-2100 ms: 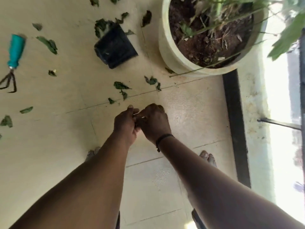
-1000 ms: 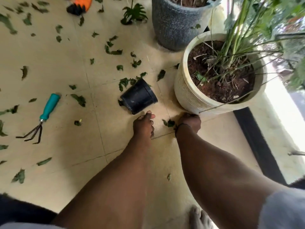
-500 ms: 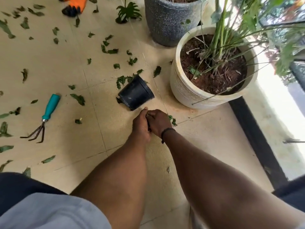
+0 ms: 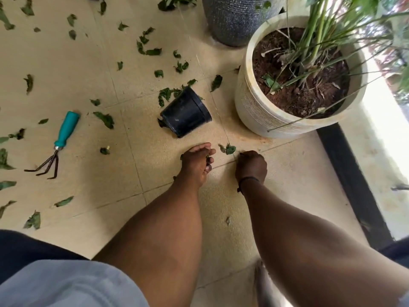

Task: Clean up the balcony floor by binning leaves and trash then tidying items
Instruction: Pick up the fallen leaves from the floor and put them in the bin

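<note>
1. Since half a second ago both hands are separating: they were touching below the black pot, and now a leaf cluster (image 4: 228, 149) is lying between them on the tiled floor (image 4: 66, 63)
2. Two planters are standing at the top right: the cream planter (image 4: 250, 107) with soil and a plant, and the grey planter (image 4: 230, 21), which is getting cut off by the top edge
3. One small black pot (image 4: 186, 113) is lying on its side just above the hands
4. Right hand (image 4: 251, 166) is curling knuckles-up onto the floor beside the cluster; its grip is hidden, so I cannot tell what it holds
5. Left hand (image 4: 197, 161) is closing loosely on green leaf bits
6. One teal hand rake (image 4: 58, 140) is lying at left
7. Loose leaves are lying scattered, too many to count
</note>
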